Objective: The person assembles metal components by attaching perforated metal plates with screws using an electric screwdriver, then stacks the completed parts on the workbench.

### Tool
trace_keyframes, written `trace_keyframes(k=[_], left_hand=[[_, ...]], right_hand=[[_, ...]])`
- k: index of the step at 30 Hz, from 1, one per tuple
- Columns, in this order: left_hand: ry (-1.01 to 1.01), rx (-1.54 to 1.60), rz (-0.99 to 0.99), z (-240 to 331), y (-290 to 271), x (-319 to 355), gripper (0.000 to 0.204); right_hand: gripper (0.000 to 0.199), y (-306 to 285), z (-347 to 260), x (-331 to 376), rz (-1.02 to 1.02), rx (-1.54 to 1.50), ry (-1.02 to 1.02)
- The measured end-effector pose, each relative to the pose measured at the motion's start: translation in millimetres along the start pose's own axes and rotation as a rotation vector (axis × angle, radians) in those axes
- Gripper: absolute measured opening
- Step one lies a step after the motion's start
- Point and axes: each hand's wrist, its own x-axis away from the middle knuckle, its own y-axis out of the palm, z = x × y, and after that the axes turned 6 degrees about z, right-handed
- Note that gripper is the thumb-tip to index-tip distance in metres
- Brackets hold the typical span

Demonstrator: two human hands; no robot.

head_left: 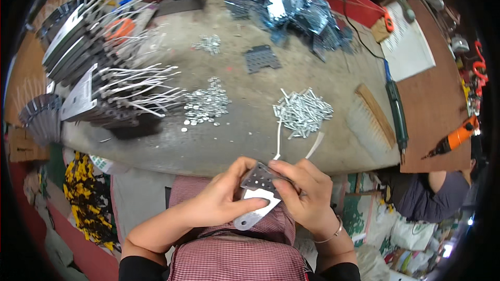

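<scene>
Between hands [232, 192] [310, 193], metal plate [262, 194] partly hidden

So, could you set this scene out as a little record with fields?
Left hand: grips a flat grey perforated metal plate, with a silver round-ended part below it
Right hand: grips the same plate's right edge
Piles: thin silver metal pins; small round silver metal discs
Right side: wooden brush with pale bristles; slim dark green tool; orange and black hand tool
Left side: stacked grey plates with thin white strips
Far side: heap of shiny bluish pieces
</scene>
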Motion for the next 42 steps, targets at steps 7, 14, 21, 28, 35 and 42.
trace_keyframes(k=[7, 14, 21, 28, 35, 42], left_hand=[[0.004, -0.118, 0.221, 3, 7, 2, 0.03], [0.136, -0.133, 0.526, 13, -1, -4, 0.031], [0.117, 0.116, 0.448, 15, 4, -8, 0.046], [0.099, 0.226, 0.493, 15, 5, -12, 0.045], [0.169, 0.209, 0.518, 7, 3, -12, 0.045], [0.179, 0.227, 0.538, 6, 4, -13, 0.044]], right_hand=[[0.033, -8, 11, 5, 0.034, 0.073, -0.036], [0.021, -10, 50, -11, 0.243, 0.192, 0.313], [0.025, -4, 57, -25, 0.197, 0.399, 0.112], [0.026, -5, 58, -28, 0.217, 0.428, 0.105], [0.016, -7, 45, -18, 0.124, 0.291, 0.14], [0.014, -10, 46, -25, 0.084, 0.492, 0.04]])
